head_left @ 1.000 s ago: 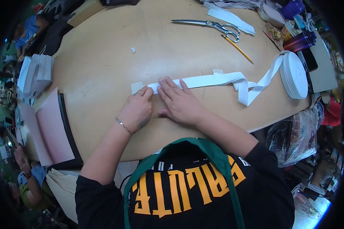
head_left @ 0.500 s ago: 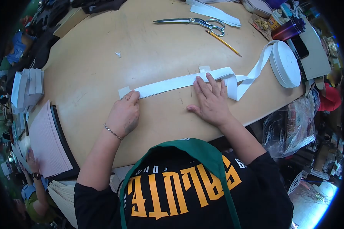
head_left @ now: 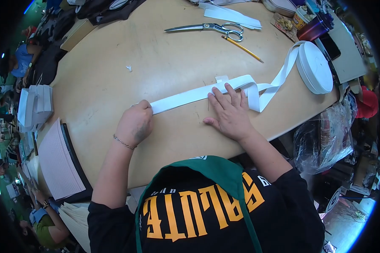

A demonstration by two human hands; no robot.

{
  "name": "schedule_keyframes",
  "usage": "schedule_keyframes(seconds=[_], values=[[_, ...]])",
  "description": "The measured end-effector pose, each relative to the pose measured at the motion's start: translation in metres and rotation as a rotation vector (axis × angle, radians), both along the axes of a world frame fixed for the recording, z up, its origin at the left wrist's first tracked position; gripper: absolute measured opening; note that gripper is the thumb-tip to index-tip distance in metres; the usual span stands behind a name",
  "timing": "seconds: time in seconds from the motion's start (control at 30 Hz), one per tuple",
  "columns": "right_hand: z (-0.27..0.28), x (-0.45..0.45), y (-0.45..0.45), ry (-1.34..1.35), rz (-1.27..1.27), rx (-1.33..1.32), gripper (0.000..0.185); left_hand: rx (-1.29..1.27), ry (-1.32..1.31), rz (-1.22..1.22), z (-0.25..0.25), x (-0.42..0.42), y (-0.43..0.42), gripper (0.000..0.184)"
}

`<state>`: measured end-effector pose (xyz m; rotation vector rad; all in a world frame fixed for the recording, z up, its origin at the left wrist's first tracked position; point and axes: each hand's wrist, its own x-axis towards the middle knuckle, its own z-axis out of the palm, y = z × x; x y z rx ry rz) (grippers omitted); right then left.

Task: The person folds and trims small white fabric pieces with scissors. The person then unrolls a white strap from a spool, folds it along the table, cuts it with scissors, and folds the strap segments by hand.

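A flat white band, like elastic tape point(head_left: 181, 99), stretches across the tabletop between my hands. Its left end is pinched in my left hand point(head_left: 135, 123), whose fingers are curled over and hide the tip. My right hand point(head_left: 230, 113) lies flat with fingers spread, pressing the band near its right part. Just beyond those fingertips a small white tab point(head_left: 221, 79) shows on the table. Past my right hand the band folds over and runs, twisted, to a large white roll point(head_left: 316, 67) at the table's right.
Scissors point(head_left: 215, 28) and a yellow pencil point(head_left: 242, 48) lie toward the back, near white strips point(head_left: 232, 17). A dark bottle point(head_left: 314, 27) stands at the back right. Gridded paper point(head_left: 59, 164) sits at the left edge. Another person point(head_left: 50, 223) is at lower left.
My left hand has closed further around the band's left end, covering the white tab that showed there. My right hand stays flat on the band. The view has shifted slightly.
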<state>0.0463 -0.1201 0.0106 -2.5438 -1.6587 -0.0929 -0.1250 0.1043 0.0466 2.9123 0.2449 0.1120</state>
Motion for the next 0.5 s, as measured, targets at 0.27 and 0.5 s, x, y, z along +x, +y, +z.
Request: schedule_keyframes(seconds=[0.27,0.5], values=[[0.001,0.000,0.000,0.015,0.006,0.014,0.072,-0.245,-0.345,-0.291,-0.031,0.087,-0.066,0.018],[0.001,0.004,-0.001,0.116,0.000,0.142,0.061,-0.322,-0.450,-0.235,-0.039,0.093,-0.071,0.027]])
